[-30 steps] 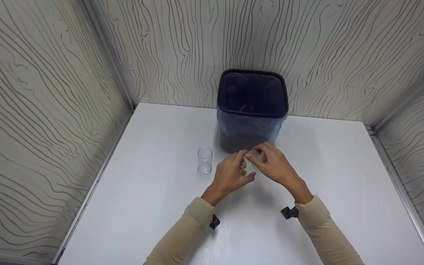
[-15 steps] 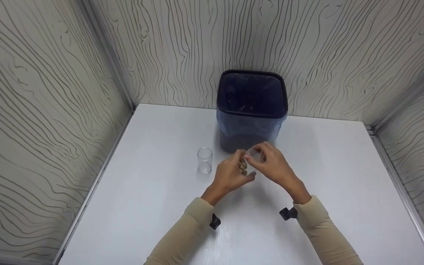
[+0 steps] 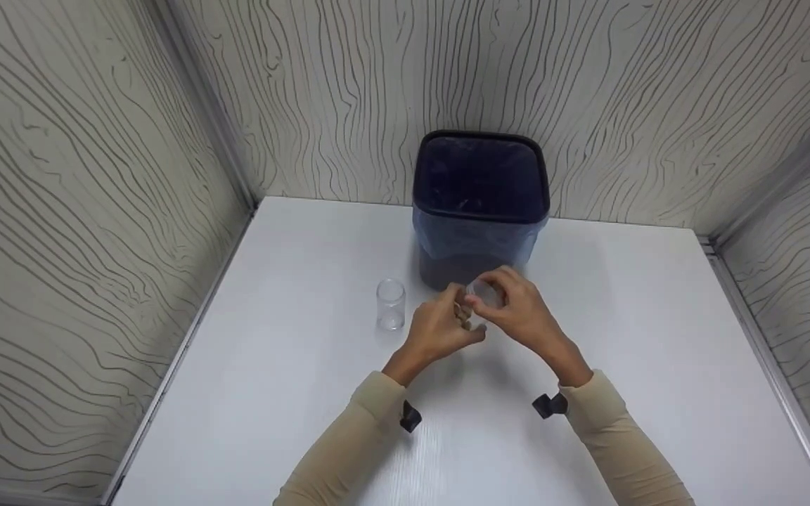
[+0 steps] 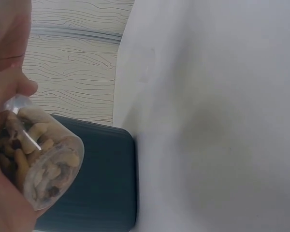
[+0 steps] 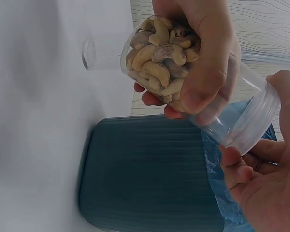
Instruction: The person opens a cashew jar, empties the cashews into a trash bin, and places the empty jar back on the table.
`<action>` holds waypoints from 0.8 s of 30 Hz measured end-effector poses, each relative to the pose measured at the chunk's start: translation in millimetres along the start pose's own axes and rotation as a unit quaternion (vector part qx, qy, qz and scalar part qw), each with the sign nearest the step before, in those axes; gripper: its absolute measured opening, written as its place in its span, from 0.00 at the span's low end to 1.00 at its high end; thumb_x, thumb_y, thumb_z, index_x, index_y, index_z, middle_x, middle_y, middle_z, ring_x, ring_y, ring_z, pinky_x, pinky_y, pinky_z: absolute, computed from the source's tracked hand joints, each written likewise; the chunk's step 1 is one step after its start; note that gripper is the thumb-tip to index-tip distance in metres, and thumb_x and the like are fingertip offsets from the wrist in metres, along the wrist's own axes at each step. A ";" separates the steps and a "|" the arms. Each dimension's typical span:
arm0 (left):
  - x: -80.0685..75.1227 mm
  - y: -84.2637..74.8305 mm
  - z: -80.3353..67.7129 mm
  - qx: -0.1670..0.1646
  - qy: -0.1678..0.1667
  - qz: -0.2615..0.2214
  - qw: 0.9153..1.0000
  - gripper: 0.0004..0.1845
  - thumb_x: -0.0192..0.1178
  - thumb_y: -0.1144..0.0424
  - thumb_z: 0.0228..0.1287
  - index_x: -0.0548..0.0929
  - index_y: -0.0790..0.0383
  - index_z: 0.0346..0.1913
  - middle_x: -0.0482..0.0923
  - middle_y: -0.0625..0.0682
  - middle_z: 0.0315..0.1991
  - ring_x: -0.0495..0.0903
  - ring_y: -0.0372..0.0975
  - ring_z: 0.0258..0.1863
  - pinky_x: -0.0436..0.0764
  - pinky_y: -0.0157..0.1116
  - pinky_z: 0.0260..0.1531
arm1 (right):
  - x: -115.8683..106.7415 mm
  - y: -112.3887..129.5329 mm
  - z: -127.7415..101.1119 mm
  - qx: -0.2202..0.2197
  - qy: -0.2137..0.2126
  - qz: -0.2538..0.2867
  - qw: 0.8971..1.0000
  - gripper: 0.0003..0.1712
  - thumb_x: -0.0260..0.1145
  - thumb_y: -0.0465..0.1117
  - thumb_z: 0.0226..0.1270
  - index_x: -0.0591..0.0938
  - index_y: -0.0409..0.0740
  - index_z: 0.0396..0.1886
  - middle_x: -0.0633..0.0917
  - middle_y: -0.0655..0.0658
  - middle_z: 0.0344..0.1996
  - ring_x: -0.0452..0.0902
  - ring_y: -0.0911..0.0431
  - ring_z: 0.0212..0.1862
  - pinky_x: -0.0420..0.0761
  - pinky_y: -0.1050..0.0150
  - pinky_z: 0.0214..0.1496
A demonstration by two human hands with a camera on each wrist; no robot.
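My left hand [image 3: 439, 327] grips a clear jar [image 5: 227, 123] round its middle. Cashews [image 5: 159, 55] fill the closed end, best seen in the right wrist view. The jar lies tilted, its bottom [image 4: 53, 176] facing the left wrist camera. At the jar's other end, my right hand [image 3: 526, 313] pinches a clear, round lid [image 5: 256, 118] between thumb and fingers. Whether the lid is still seated on the jar's mouth cannot be made out. Both hands are held above the table, just in front of a dark bin [image 3: 479, 242].
A second clear jar [image 3: 391, 306] stands upright on the white table [image 3: 292, 337], left of the hands. The bin is lined with a blue bag [image 5: 215, 169] and stands near the patterned back wall [image 3: 349, 91]. Side walls flank the table.
Both hands stay at nearly the same spot. The right hand has tipped slightly, and more of the clear round lid shows between its fingers. The left hand keeps hold of the jar.
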State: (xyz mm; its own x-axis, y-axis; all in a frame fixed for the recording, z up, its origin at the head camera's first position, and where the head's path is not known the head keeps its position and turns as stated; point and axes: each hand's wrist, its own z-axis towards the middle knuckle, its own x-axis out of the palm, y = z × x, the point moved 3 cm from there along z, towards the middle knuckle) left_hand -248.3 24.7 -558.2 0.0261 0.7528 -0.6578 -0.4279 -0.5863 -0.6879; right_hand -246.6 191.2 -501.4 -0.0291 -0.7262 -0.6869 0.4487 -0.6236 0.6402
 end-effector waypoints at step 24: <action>-1.9 -2.6 4.3 -0.003 0.015 -0.024 1.000 0.23 0.78 0.51 0.52 0.78 0.51 0.46 0.88 0.44 0.33 0.85 0.29 0.31 0.82 0.32 0.34 | -3.5 0.1 -0.8 -0.017 -0.021 0.021 0.999 0.21 0.80 0.47 0.65 0.88 0.39 0.51 0.85 0.45 0.43 0.72 0.57 0.37 0.73 0.67 0.37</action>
State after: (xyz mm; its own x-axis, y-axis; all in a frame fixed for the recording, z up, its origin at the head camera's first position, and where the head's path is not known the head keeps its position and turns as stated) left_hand -251.1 26.0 -553.8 0.0742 0.7710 -0.6325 -0.4207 -0.5508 -0.7208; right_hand -245.7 193.9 -499.2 -0.0471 -0.7630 -0.6447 0.4812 -0.5829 0.6547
